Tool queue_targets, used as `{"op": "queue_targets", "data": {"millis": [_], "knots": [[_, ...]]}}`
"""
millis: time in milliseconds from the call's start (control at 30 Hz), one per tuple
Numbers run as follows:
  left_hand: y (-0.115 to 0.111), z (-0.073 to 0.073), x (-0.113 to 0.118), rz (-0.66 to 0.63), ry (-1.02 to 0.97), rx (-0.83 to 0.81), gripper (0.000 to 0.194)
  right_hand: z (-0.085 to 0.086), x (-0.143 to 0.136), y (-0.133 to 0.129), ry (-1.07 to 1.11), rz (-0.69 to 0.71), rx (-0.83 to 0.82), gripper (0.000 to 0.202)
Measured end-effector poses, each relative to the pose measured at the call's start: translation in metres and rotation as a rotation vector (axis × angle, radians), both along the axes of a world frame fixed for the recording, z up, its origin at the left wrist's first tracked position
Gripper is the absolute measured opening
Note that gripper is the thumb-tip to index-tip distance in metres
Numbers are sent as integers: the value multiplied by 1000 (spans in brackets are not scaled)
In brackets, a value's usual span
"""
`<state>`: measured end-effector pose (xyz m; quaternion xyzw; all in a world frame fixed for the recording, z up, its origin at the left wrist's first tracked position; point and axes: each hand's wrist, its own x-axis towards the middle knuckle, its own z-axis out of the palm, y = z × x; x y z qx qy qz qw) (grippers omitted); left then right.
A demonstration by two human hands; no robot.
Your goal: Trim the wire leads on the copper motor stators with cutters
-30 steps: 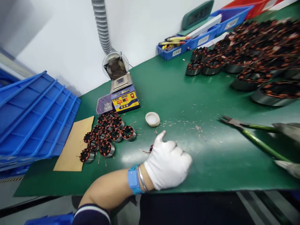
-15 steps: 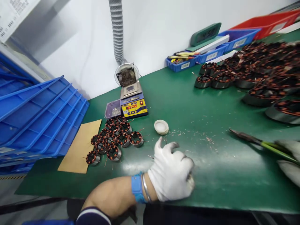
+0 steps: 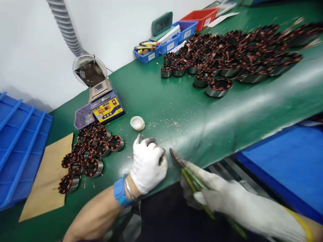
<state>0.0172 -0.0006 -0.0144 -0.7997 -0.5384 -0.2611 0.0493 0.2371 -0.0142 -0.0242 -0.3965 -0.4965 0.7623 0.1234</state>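
Note:
My left hand (image 3: 148, 166), in a white glove, is curled over a copper-wound stator that it mostly covers. Thin wire ends poke out past the fingers, and a dark bit shows at the fist. Wrapped around green-handled pliers (image 3: 188, 174), my gloved right hand (image 3: 214, 190) is just right of the left one. The dark jaws point up and left, apart from the left fist. Beyond the left fingers sits a small white round dish (image 3: 137, 123). A cluster of wound stators (image 3: 94, 167) stands to the left, partly on brown cardboard (image 3: 42, 181).
Behind the cluster are a solder pot with a yellow display panel (image 3: 107, 109) and a fume hose (image 3: 67, 28). Many more stators (image 3: 219, 88) cover the back right. Small blue bins (image 3: 147, 57) line the wall. Tiny clippings (image 3: 176, 124) are scattered mid-table. A blue crate (image 3: 25, 144) stands left.
The view has swung to the right. My right hand has brought the pliers in from the far right, close beside my left hand. The left hand keeps its curled hold.

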Motion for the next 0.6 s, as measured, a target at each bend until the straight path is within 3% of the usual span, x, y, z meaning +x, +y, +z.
{"op": "queue_targets", "data": {"millis": [100, 200, 333, 600], "knots": [[1, 0, 1, 4, 16, -2, 10, 20, -11, 2, -107, 102, 37, 92], [1, -1, 1, 2, 35, 0, 10, 29, -14, 9, -200, 134, 127, 93], [1, -2, 0, 2, 46, 2, 9, 21, -15, 9, -128, 93, 258, 84], [1, 0, 1, -5, 61, -11, 11, 5, -10, 1, -189, 64, 223, 78]]}}
